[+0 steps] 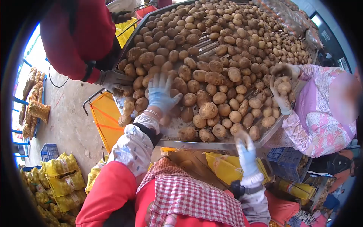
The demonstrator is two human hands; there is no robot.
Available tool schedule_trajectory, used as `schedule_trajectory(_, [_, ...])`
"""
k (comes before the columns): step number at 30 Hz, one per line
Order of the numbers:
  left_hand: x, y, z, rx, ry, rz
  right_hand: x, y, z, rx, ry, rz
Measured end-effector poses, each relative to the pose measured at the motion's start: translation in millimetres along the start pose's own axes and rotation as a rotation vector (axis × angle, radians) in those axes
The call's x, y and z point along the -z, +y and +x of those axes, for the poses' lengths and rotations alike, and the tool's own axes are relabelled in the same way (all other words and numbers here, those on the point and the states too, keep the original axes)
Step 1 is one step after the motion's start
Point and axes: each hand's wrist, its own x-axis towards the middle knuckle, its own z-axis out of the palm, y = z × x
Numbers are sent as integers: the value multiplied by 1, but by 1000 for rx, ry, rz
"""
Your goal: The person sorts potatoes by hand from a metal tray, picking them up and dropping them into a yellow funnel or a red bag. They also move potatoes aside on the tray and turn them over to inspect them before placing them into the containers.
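Observation:
Many potatoes [208, 110] lie spread over a metal-edged sorting table [196, 144]. My left hand [162, 93], in a pale blue-white glove, rests on potatoes near the table's left front corner with its fingers spread. It touches several of them and grips none. At the front edge is my right hand [246, 154], in a similar glove, just below the nearest potatoes. Its fingers are stretched upward and apart, somewhat blurred, and no potato shows in it.
At left, a co-worker's gloved hand [115, 80] touches potatoes. Another person's gloved hands [280, 94] hold potatoes at right. An orange bag [107, 119] hangs at the left corner. Below the table are yellow bags [227, 165] and a blue crate [289, 162]. Filled yellow sacks [65, 179] stand lower left.

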Motion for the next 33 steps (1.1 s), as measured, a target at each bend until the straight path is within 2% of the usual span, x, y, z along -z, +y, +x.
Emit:
schedule_trajectory(2, [2,-5,-6,1,15,17,-25,-13,26,271,22,-348])
schedule_trajectory(3, [3,-10,-20,-63,-3,-110,-40,-21,40,269,17,-352])
schedule_trajectory(4, [4,-15,-37,-131,-21,-235,-55,-30,52,403,36,-557])
schedule_trajectory(5, [7,-24,-54,-150,-138,-353,-67,-36,61,536,56,-760])
schedule_trajectory(6, [22,-26,-70,-256,-87,-295,-76,-20,70,509,16,-849])
schedule_trajectory(8, [38,-37,-95,-323,-146,-267,-118,-10,69,386,-84,-826])
schedule_trajectory(10, [52,-46,-106,-462,-313,-254,-138,-8,64,495,-134,-971])
schedule_trajectory(11, [54,-47,-107,-466,-309,-263,-148,-11,62,498,-161,-959])
schedule_trajectory(13, [59,-50,-109,-236,-261,-284,-150,-18,61,487,-219,-877])
schedule_trajectory(14, [64,-51,-109,-244,-257,-292,-152,-20,60,480,-275,-781])
schedule_trajectory(16, [73,-53,-107,-275,-187,-243,-140,-22,53,568,-84,-813])
schedule_trajectory(18, [71,-56,-108,-317,-216,-275,-132,-12,45,320,-75,-848])
schedule_trajectory(20, [65,-48,-100,-429,-272,-337,-147,-3,29,510,-184,-1156])
schedule_trajectory(22, [56,-37,-89,-518,-264,-364,-165,-15,24,460,-257,-1026])
schedule_trajectory(24, [45,-26,-74,-610,-224,-380,-160,-23,32,475,-207,-731])
schedule_trajectory(26, [16,-30,-62,-579,-181,-218,-140,-32,37,385,45,-725])
schedule_trajectory(27, [15,-33,-54,-537,-181,-190,-124,-25,43,477,224,-792])
schedule_trajectory(28, [21,-35,-42,-494,-182,-160,-108,-25,42,355,340,-1005])
schedule_trajectory(30, [38,-40,-15,-424,-151,-113,-82,-11,44,117,276,-1346])
schedule_trajectory(32, [35,-48,9,-255,-318,-242,-88,4,54,32,299,-998])
schedule_trajectory(33, [13,-59,6,-267,-196,-214,-102,-17,51,-97,255,-855])
